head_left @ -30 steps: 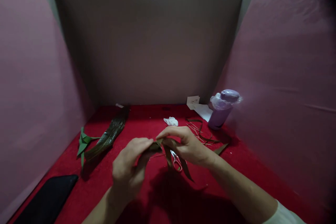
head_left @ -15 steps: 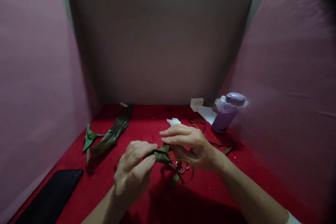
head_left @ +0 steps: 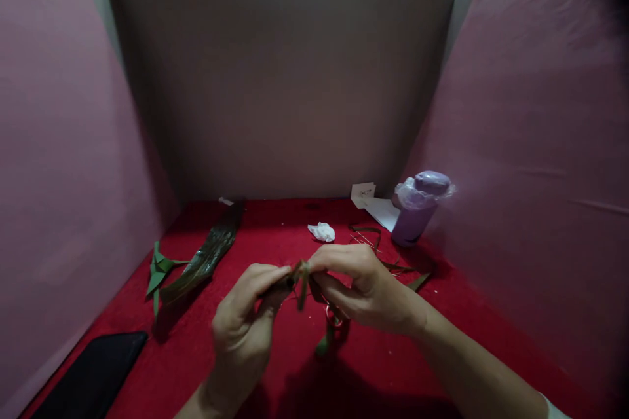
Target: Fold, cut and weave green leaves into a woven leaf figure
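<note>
Over the red cloth, my left hand (head_left: 248,317) and my right hand (head_left: 361,285) meet around a small folded green-brown leaf (head_left: 301,278). Thumb and fingers of my left hand pinch its left side. My right hand's fingertips close on its right side, and a narrow strip hangs from it between the hands. My fingers cover much of the leaf. Below, red-handled scissors (head_left: 334,317) lie on the cloth, partly behind my right hand, with a green piece (head_left: 323,345) beside them.
A woven green leaf shape (head_left: 160,266) and a long dark leaf (head_left: 209,258) lie at left, above a black flat object (head_left: 91,373). Crumpled white tissue (head_left: 322,232), leaf strips (head_left: 417,281), white cards (head_left: 383,213) and a purple bottle (head_left: 415,216) stand or lie toward the right. Pink panels form the sides.
The folded leaf has been turned between my hands, so its narrow edge and strip now face me. My fingers have shifted their hold, and the view has swung slightly right.
</note>
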The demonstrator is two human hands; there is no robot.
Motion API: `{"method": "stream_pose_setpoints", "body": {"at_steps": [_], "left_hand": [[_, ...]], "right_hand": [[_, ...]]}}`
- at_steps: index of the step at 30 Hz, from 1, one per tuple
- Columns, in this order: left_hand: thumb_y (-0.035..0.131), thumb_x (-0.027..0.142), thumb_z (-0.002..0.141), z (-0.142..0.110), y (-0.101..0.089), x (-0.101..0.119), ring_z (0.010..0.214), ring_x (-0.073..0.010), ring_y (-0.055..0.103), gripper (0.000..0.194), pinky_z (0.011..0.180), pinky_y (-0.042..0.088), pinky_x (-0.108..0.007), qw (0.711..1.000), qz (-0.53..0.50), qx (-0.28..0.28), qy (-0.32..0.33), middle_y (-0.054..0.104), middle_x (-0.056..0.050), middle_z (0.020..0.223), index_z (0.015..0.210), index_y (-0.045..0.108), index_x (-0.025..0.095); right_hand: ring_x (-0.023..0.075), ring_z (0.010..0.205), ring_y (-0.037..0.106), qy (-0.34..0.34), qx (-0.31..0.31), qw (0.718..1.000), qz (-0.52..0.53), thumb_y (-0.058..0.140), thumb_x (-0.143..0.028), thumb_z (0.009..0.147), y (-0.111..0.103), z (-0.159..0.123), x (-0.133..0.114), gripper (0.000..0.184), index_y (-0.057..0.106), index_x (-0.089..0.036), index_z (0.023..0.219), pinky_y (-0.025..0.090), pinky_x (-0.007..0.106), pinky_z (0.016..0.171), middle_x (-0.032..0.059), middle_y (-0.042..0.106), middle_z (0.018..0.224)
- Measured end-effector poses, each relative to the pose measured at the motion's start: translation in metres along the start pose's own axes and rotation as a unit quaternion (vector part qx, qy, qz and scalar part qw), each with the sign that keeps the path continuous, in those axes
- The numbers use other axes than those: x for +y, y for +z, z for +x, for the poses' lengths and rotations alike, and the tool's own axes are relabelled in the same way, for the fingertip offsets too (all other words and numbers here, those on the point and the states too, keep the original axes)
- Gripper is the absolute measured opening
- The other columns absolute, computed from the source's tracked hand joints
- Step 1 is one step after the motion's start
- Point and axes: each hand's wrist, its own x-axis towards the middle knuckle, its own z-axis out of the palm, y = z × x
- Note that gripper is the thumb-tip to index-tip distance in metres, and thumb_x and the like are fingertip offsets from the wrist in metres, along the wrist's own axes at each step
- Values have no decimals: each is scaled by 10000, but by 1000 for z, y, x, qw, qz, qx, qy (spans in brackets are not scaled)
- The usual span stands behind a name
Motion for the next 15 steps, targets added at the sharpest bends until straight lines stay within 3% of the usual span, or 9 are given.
{"method": "stream_pose_setpoints", "body": {"at_steps": [2, 4, 7, 10, 15], "left_hand": [[707, 165, 703, 2, 5, -4, 610, -121, 564, 134, 585, 449, -213, 989, -85, 11, -124, 650, -13, 675, 815, 739, 232], [722, 231, 698, 3, 8, -9, 506, -83, 506, 116, 501, 408, -185, 956, -178, -4, -234, 609, 7, 586, 810, 721, 203], [729, 251, 691, 5, 8, -11, 477, -69, 496, 140, 461, 378, -171, 906, -248, -29, -341, 622, -6, 599, 797, 698, 165], [730, 241, 687, 6, 6, -9, 465, -66, 499, 163, 440, 361, -168, 898, -240, -40, -366, 633, -22, 612, 806, 691, 137], [759, 242, 645, 6, 9, -10, 452, -71, 503, 230, 428, 365, -173, 903, -223, -43, -365, 633, -27, 601, 822, 694, 109]], "right_hand": [[99, 576, 501, 90, -2, 995, 35, 448, -59, 785, 2, 1, 2, 292, 673, -166, 937, 414, 228, 548, 14, 609, 692], [76, 496, 446, 189, -15, 977, 96, 420, -65, 780, 3, 1, 7, 323, 668, -172, 957, 362, 201, 468, -8, 575, 638], [63, 474, 441, 295, -52, 935, 188, 430, -67, 762, 4, 2, 15, 316, 651, -165, 965, 350, 184, 441, -13, 565, 646], [67, 493, 459, 313, -65, 924, 209, 490, -122, 786, 6, 3, 17, 217, 636, -165, 940, 360, 186, 451, -11, 563, 656], [80, 540, 471, 288, -27, 943, 163, 528, -196, 814, 16, 3, 19, 95, 611, -154, 797, 362, 198, 492, -7, 558, 631]]}}
